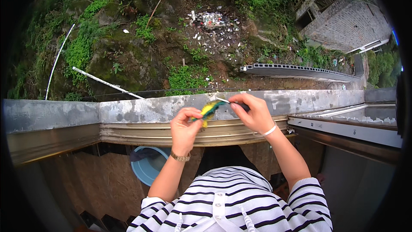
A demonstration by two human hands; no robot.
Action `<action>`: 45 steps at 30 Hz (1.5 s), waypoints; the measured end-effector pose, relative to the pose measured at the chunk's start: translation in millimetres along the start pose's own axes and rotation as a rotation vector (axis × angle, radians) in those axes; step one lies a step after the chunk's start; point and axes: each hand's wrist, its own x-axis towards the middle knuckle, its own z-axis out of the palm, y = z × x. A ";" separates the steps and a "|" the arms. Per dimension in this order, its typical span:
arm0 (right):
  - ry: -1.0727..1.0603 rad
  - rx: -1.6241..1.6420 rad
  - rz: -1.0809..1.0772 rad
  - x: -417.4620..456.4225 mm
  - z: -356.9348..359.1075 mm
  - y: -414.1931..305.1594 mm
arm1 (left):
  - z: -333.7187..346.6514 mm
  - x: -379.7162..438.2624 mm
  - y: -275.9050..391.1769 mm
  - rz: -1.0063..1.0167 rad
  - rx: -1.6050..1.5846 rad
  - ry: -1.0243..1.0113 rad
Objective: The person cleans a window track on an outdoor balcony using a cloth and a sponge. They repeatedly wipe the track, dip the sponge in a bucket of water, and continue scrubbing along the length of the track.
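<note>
My left hand (pixel 187 128) pinches one end of a yellow and dark green piece (pixel 210 109), blurred, perhaps a scouring sponge. Just to its right, my right hand (pixel 252 111) grips the dark handle of a small tool (pixel 222 100) with a thin pale blade or tip. That tip lies at the upper right end of the green and yellow piece; whether the two touch is unclear. Both hands are above the window's metal sliding track (pixel 154 132) and the grey outer sill (pixel 145 109).
A blue basin (pixel 141 169) with a dark cloth over its rim stands on the floor at lower left. A window sash (pixel 347 130) lies at the right. Beyond the sill is a drop to a slope with plants, litter, white pipes (pixel 106 82) and a block wall (pixel 299 72).
</note>
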 end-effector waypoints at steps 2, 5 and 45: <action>-0.038 0.013 -0.017 -20.8 -11.0 -6.1 | 15.6 -20.7 5.9 -0.129 -0.126 -0.065; -0.214 -0.026 -0.054 -42.9 -25.7 -8.0 | 29.6 -50.1 -1.2 -0.318 0.037 -0.077; -0.585 -0.285 -0.304 32.5 204.9 -16.2 | -109.2 -55.6 9.6 0.012 1.042 0.321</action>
